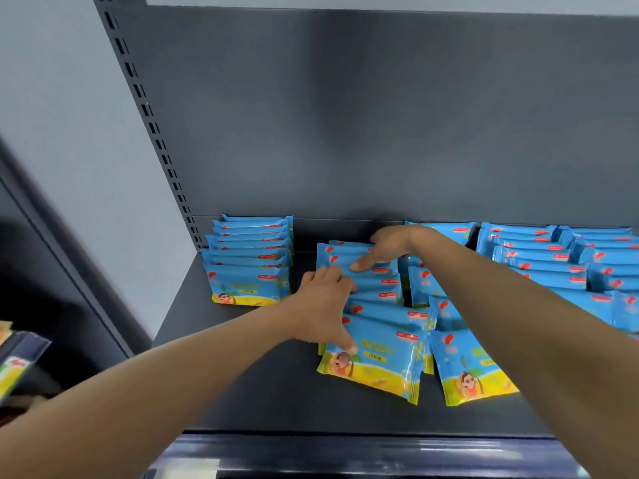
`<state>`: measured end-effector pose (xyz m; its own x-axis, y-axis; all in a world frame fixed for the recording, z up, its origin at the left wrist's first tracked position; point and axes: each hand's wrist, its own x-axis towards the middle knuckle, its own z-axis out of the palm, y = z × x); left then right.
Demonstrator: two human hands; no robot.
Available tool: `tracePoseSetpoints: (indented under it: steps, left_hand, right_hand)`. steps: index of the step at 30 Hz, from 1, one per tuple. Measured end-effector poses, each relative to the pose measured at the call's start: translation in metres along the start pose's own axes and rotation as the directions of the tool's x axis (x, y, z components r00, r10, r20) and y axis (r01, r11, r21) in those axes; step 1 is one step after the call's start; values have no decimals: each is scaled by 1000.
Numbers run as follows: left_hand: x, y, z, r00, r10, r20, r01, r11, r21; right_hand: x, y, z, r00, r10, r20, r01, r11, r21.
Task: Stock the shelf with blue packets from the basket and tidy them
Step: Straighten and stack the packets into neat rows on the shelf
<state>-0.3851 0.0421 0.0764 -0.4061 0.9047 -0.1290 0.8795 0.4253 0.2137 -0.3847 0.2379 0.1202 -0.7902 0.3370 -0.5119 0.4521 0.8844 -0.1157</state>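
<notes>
Head view: left hand (323, 305) and right hand (387, 245), grips released, flat on glossy blue plastic packets (373, 285); best squared by pressing evenly inward.

Left hand (325, 305) and right hand (387, 247) outstretched (fingers spread)

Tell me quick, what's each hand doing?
Left hand: open, fingers spread on the row of glossy blue plastic packets.
Right hand: open, resting on the same row.
</notes>
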Motion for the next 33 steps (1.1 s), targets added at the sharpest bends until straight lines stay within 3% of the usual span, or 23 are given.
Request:
tracePoseSetpoints:
  steps: [10,17,21,26,30,33]
  left_hand:
    - [4,3,0,997,-75,-26,74,997,-21]
    - [7,-3,-6,969,-111,-222,133,987,87]
    - [16,-10,-15,930,-122,-346,202,958,205]
    - [20,-14,-16,915,-140,-378,259,924,283]
    - [17,-12,-12,918,-145,-370,272,909,317]
    - [17,-15,-13,915,-161,-369,294,893,341]
  right_hand:
    - [1,-4,-5,997,-77,-14,78,995,70]
    - [3,-15,-8,952,-199,-231,248,946,208]
    - [5,-22,-15,893,-209,-399,290,945,154]
    - [1,-21,-13,858,-169,-485,271,951,148]
    - [-11,-18,-17,831,-41,-554,121,987,109]
    - [-23,-13,-18,925,105,-365,-3,963,271]
